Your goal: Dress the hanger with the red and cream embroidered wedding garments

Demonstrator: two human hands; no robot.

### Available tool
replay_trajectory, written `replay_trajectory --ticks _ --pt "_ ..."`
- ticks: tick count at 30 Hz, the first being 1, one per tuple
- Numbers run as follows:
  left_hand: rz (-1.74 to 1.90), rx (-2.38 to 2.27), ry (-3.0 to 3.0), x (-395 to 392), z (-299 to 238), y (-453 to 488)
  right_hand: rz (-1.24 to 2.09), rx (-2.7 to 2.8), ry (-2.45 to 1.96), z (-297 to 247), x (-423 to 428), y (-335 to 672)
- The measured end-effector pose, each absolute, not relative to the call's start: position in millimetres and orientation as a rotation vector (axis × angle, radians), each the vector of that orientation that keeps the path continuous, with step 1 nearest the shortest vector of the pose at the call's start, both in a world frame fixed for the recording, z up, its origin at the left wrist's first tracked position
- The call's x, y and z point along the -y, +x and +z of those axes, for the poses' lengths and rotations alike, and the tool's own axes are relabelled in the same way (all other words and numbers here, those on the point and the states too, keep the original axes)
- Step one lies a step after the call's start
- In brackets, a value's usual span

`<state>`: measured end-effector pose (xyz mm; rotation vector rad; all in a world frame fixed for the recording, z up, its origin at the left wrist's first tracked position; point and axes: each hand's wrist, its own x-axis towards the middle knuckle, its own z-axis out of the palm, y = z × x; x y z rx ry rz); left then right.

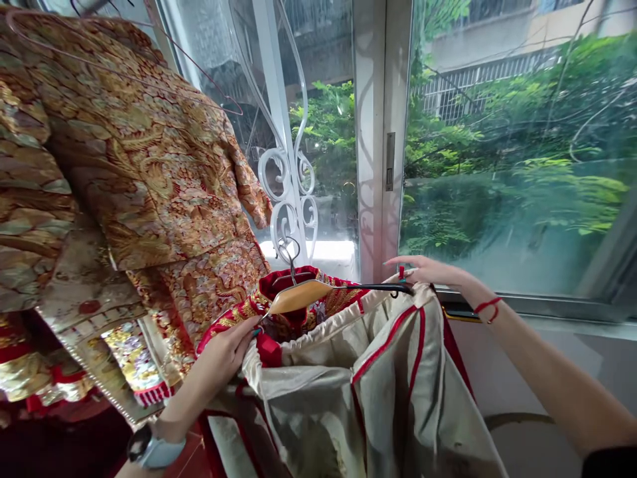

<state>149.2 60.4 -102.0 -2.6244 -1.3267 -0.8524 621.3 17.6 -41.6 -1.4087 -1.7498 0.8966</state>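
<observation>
A red and gold embroidered garment with a pale cream lining (348, 392) hangs on a wooden hanger (298, 297) with a metal hook. My left hand (226, 355) grips the garment's red edge just under the hanger's left end, fingers closed. My right hand (423, 271) rests on the hanger's dark right arm (378, 287) and the top of the lining, fingers curled over it. A red string circles my right wrist; a watch sits on my left.
A gold-brocade jacket (139, 159) hangs on a thin wire hanger at the upper left, over more embroidered pieces (74, 318). A window with a white scrolled grille (291, 179) and frame (381, 133) stands behind; its sill (547, 309) runs right.
</observation>
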Motion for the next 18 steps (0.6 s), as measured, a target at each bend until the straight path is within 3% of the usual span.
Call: replay_trajectory --ticks 4,11,18 --pt "-0.818 1.315 -2.569 -57 -102 153 0.622 2.047 -1.513 -18 -13 632" --pt "-0.737 1.344 -2.554 -51 -105 162 -0.112 2.035 -1.869 3 -37 602" --pt "-0.554 1.505 -2.455 -29 -100 172 -0.426 1.988 -1.792 44 -30 542"
